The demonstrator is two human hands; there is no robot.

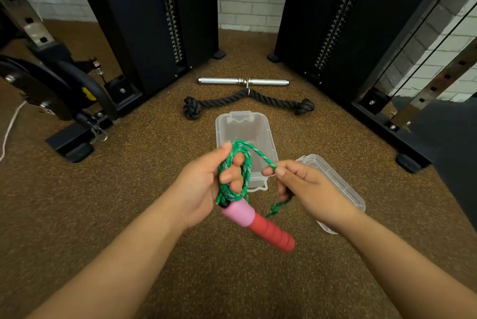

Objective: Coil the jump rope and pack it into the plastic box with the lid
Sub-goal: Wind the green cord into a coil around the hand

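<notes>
tricep rope [247, 103], metal bar [243, 81] behind box [244, 132], prob. empty

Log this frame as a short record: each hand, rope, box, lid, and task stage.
left hand: holds green rope coils looped round its fingers
right hand: pinches the strand leading to the coil
jump rope: partly coiled; pink-and-red handle hangs below
plastic box: open, on floor, nothing visible inside
lid: off, right of box
stage: coiling, not packed
</notes>
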